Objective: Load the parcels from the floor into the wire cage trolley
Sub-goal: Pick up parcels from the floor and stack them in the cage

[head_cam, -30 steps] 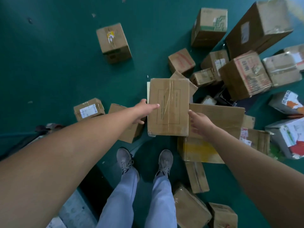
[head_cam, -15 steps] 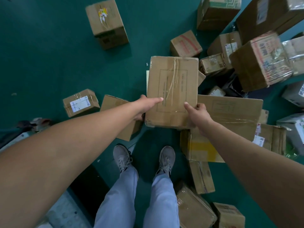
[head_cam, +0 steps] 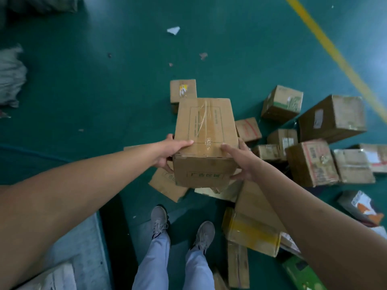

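Far left: grey bundled sacks (head_cam: 11, 76) at the frame edge, blurred. Lower left corner: a pale grey slab surface (head_cam: 83, 243) with a dark gap along its right edge.

Centre left: a broad stretch of bare green floor (head_cam: 94, 91) with small paper scraps (head_cam: 173, 30) lying on it.

Left hand (head_cam: 169, 150): grips the near left corner of the held parcel (head_cam: 205, 139), thumb flat on the top face, fingers curled under the left side.

Held parcel: brown carton with a taped top seam, carried clear of the floor above the shoes (head_cam: 182, 229), near face printed with green characters. A small box with a yellow sticker (head_cam: 183, 90) lies on the floor just beyond its far edge.

Right hand (head_cam: 240, 162): clamps the near right corner, thumb on the top face, fingers wrapped round the right side and under.

Below the parcel: flattened cartons (head_cam: 167, 185) and a yellow-taped box (head_cam: 251, 233), close beside the right shoe.

Right: a heap of floor parcels (head_cam: 310, 162), touching and overlapping one another, some tilted. Upper right: a yellow floor line (head_cam: 335, 53) runs diagonally, with bare floor on either side.

The trolley cannot be made out.
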